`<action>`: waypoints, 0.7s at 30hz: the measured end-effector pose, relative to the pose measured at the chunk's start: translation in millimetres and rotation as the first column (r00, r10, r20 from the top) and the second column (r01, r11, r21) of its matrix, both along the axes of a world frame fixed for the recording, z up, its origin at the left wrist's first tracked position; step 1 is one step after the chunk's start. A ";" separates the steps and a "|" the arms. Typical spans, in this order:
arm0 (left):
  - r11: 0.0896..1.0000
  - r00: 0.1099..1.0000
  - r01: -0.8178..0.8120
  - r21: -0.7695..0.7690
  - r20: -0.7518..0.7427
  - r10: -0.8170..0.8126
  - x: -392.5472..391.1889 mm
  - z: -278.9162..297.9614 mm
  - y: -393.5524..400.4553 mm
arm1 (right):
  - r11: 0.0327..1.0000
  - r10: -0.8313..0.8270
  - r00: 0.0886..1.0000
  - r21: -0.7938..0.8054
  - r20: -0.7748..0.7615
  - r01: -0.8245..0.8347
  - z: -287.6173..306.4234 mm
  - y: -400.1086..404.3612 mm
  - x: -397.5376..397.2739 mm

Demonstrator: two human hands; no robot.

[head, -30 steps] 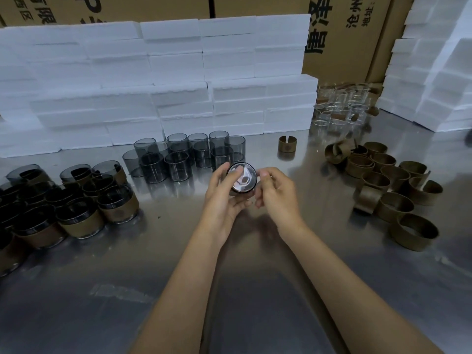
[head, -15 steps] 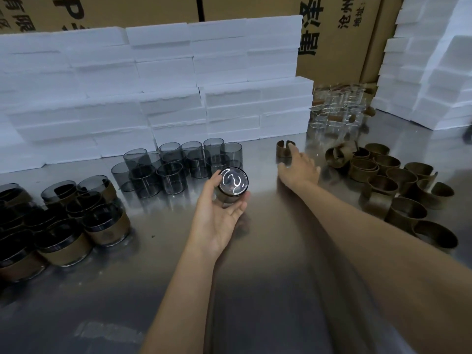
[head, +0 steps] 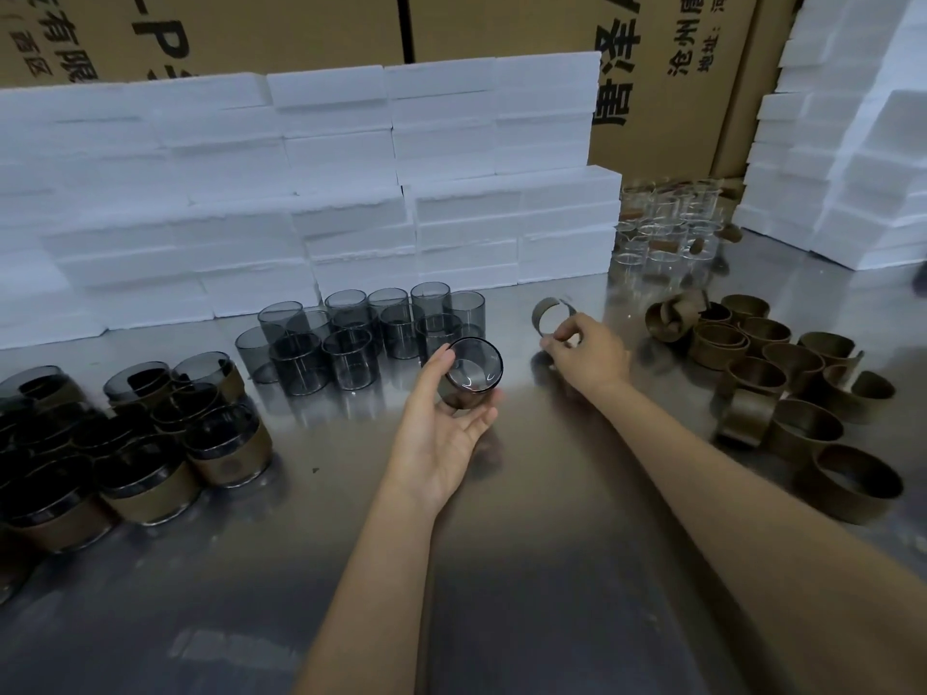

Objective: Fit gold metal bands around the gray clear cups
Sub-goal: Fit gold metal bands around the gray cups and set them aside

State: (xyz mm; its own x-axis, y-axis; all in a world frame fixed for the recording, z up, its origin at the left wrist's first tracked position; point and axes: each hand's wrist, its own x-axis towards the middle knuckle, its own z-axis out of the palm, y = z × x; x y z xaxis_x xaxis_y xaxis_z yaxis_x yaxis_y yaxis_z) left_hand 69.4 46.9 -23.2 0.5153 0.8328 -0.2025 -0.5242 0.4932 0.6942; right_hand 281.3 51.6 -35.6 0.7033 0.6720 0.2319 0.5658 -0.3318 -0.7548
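Left hand (head: 441, 433) cradles a bare gray clear cup (head: 471, 371) loosely on part-open fingers above the worktop (head: 526, 569), while right hand (head: 587, 353) pinches a split gold band (head: 552, 313); risk: the smooth cup slips, or the band springs free.

cups (head: 351, 338): smoky gray | bands (head: 782, 373): dull gold | foam blocks (head: 441, 158): white

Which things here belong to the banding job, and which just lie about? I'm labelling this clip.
Job: left hand holding cup; right hand pinching band; bare cups; loose bands; banded cups.
Lying about: foam blocks; cartons; clear glasses.
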 end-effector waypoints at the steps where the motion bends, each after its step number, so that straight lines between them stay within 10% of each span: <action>1: 1.000 1.000 -0.002 -0.002 -0.003 0.002 -0.4 1.0 -0.9 | 0.997 0.049 0.997 0.068 -0.057 -0.045 0.8 -7.2 -8.9; 7: 0.999 1.000 -0.024 0.043 0.007 0.024 -3.5 4.5 -4.4 | 0.920 0.295 0.925 0.332 -0.239 -0.207 39.2 -56.1 -63.4; 13: 0.937 0.987 0.085 0.339 -0.159 -0.033 2.9 1.9 -15.4 | 0.965 0.179 0.929 0.128 0.324 -0.230 41.4 -83.7 -101.4; 21: 0.940 0.989 0.075 0.334 -0.144 -0.028 4.7 0.0 -10.7 | 0.929 0.288 0.850 0.085 0.440 -0.359 37.1 -91.6 -106.3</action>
State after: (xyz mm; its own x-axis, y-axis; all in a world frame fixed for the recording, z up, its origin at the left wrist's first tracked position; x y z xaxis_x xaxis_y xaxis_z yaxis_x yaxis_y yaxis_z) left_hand 74.2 36.2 -23.2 0.5467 0.8372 0.0154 -0.3942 0.2411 0.8868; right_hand 175.0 -40.0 1.5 0.2676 0.7739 0.5740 0.8905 0.0288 -0.4541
